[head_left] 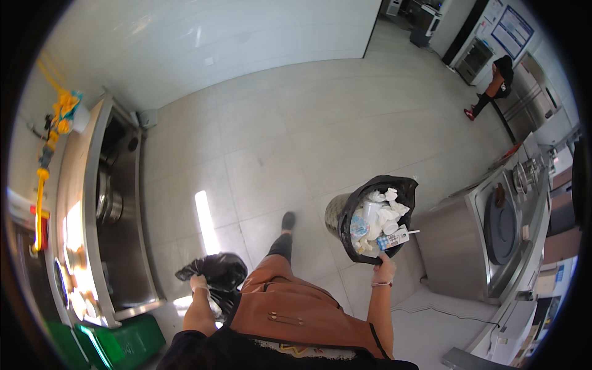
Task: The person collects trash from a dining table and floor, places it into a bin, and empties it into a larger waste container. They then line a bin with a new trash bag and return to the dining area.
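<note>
My left hand, in a thin clear glove, is closed around the gathered neck of a black plastic garbage bag that hangs at my left side. With its fingers over the near rim, my right hand, gloved too, grips a trash bin at my right. A black liner is folded over the rim of the bin. Crumpled white tissues, a blue-and-white carton with a straw and other waste fill it. What is inside the black bag cannot be seen.
A steel counter with pots runs along the left wall, with green bins at its near end. On the right stands a steel counter with a round grey lid. Another person is at the far right by steel cabinets.
</note>
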Demonstrator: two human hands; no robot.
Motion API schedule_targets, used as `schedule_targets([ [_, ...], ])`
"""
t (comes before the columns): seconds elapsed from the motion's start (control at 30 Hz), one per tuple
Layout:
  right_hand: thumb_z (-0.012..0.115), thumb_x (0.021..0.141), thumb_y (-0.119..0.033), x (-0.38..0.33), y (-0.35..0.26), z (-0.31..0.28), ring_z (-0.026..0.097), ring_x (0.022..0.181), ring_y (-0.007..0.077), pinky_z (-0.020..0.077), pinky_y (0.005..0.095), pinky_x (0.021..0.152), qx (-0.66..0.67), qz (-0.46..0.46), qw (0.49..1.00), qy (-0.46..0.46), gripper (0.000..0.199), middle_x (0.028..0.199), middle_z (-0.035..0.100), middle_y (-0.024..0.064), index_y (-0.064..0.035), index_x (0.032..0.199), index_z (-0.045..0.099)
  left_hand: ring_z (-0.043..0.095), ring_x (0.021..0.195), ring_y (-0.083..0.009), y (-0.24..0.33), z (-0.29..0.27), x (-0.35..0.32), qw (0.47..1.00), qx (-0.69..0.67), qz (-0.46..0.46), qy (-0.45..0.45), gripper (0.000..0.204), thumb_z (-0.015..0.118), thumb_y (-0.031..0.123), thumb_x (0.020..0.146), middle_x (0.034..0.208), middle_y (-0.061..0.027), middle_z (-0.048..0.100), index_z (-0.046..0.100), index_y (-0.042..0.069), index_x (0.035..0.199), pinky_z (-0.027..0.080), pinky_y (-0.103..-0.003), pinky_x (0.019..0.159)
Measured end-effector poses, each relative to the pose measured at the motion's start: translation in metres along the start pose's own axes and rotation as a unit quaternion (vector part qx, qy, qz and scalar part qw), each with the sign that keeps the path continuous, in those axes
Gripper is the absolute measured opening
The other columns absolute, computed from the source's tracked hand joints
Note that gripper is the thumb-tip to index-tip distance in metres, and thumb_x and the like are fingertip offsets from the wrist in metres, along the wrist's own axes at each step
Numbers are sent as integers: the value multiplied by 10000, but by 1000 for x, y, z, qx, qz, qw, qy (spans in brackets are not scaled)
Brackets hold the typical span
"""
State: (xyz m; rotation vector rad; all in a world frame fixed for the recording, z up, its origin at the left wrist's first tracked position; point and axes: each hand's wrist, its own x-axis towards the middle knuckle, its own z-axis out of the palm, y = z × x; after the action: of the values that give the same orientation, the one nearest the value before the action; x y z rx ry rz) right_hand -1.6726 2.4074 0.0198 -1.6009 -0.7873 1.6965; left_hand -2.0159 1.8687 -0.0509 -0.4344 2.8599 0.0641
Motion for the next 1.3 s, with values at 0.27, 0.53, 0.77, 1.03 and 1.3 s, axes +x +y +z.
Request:
schedule_targets([
  [0.27, 607, 737, -65, 163, -37, 31, 435, 415, 122, 302, 270, 375, -210, -187, 957, 72, 105, 523, 487, 58, 12, 666, 600, 626, 981, -192, 199, 58, 45, 814, 478, 227, -238, 219, 539, 196, 849, 1067, -40, 643, 683, 134, 1001, 512, -305, 747],
  [0.53, 577, 726, 9, 275, -84, 78, 476, 458, 126, 344, 266, 388, -50, -46, 990, 123, 108, 571, 520, 70, -14, 812, 640, 604, 925, -394, 477, 53, 141, 996, -45, 83, -10, 303, 527, 198, 756, 948, -286, 610, 639, -67, 848, 481, -424, 796],
  [0.77, 566, 760, -127, 412, -158, 195, 403, 372, 113, 263, 269, 347, -86, -103, 986, 101, 177, 494, 446, 38, -37, 611, 534, 572, 952, -427, 716, 32, 201, 982, -121, 139, 33, 384, 595, 226, 745, 963, -309, 596, 609, -111, 928, 452, -424, 836],
  [1.03, 553, 783, -126, 589, -239, 354, 411, 371, 129, 290, 270, 350, -35, -50, 991, 117, 164, 516, 481, 59, -4, 687, 607, 577, 871, -450, 915, 0, 290, 965, -158, 204, 40, 388, 647, 256, 732, 866, -318, 599, 604, -108, 861, 461, -439, 765],
  [1.3, 582, 740, -58, 746, -351, 490, 451, 436, 146, 337, 288, 389, -98, -103, 986, 89, 87, 607, 530, 79, -7, 798, 622, 617, 805, -407, 1096, 56, 364, 983, -41, 174, -36, 285, 626, 197, 746, 808, -248, 628, 608, -65, 856, 477, -412, 685],
])
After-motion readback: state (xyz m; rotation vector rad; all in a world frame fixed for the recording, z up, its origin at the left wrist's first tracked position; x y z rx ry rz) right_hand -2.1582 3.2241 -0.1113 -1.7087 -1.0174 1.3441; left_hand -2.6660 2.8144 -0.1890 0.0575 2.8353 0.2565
